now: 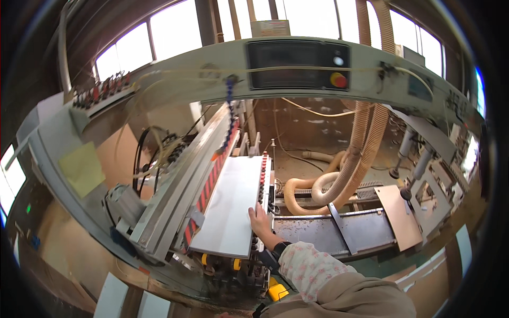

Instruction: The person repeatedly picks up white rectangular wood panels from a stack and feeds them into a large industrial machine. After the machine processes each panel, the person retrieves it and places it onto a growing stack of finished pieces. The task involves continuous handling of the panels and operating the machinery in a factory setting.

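Note:
A long white panel (225, 204) lies lengthwise in the machine, between a red-and-black striped guard (205, 192) on its left and a row of red and black rollers (263, 172) on its right. My right hand (259, 221) rests on the panel's right edge near its front end, fingers stretched forward and thumb apart. A dark band circles that wrist, below a floral sleeve (313, 267). At the bottom edge only a sliver of my left hand (229, 316) shows, and its fingers cannot be made out.
A grey machine beam (212, 74) with a dark control panel (297, 61) and red stop button (338, 80) arches overhead. Ribbed beige hoses (360, 153) hang beyond. A brown board (398, 217) leans at right. Yellow wheels (237, 264) sit under the panel's front end.

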Motion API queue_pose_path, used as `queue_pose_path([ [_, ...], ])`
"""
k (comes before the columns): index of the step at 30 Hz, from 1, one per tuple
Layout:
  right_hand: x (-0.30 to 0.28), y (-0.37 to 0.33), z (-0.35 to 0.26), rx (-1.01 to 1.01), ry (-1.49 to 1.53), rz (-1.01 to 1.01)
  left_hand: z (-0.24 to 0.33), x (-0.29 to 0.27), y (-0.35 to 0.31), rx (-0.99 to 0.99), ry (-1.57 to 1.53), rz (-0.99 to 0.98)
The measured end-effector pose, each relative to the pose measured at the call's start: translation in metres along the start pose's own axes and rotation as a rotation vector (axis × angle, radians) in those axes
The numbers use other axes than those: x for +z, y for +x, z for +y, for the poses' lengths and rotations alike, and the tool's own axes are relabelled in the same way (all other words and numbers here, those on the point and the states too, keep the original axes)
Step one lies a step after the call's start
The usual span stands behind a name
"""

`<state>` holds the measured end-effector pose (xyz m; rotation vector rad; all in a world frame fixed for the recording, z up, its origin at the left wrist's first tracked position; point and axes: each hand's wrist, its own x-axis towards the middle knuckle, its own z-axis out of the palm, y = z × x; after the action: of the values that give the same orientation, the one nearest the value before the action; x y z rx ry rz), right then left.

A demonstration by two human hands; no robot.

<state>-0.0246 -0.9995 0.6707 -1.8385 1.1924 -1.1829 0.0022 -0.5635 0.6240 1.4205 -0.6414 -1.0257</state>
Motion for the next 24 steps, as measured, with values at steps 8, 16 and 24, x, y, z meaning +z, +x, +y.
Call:
queue_pose_path([
  [8, -0.158, -0.032, 0.141, 0.767, 0.617, -0.202, -0.046, 0.03, 0.048, -0.499, 0.076, -0.062],
  [16, -0.318, -0.063, 0.184, 0.784, 0.895, 0.146, -0.013, 0.135, 0.076, -0.439, 0.083, -0.169],
  [24, -0.325, -0.08, 0.21, 0.876, 1.034, -0.003, 0.157, 0.228, 0.099, -0.264, 0.47, -0.423],
])
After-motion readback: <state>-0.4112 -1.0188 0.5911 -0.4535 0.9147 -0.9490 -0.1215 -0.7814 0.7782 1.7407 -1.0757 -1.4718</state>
